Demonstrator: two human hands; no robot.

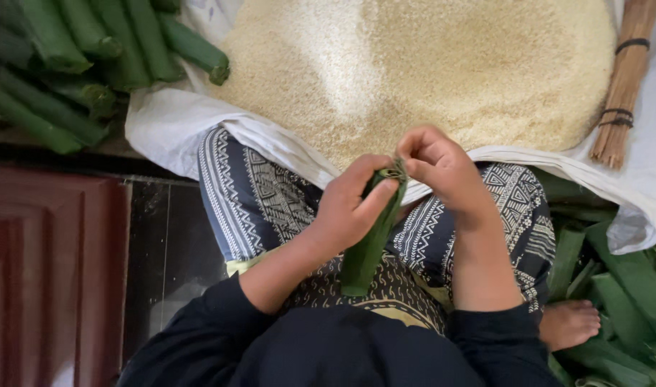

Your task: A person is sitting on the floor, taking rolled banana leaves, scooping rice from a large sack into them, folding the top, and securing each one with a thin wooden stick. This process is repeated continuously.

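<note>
Rice (421, 64) (heaped on white cloth (170, 122)) lies beyond; my left hand (353, 204) grips the leaf roll (371, 244), right hand (442, 168) pinching its top.

Dark glossy floor tiles (174, 236) at 8 o'clock, pale grout line running up frame. Reddish-brown panelled wooden door (52, 276) at 9 o'clock, flush against tiles. White sheet (170, 122) spread over floor from 10 to 3 o'clock, edges rumpled. Soft, even daylight, no hard shadows. Walls, windows, other furniture out of view.
</note>
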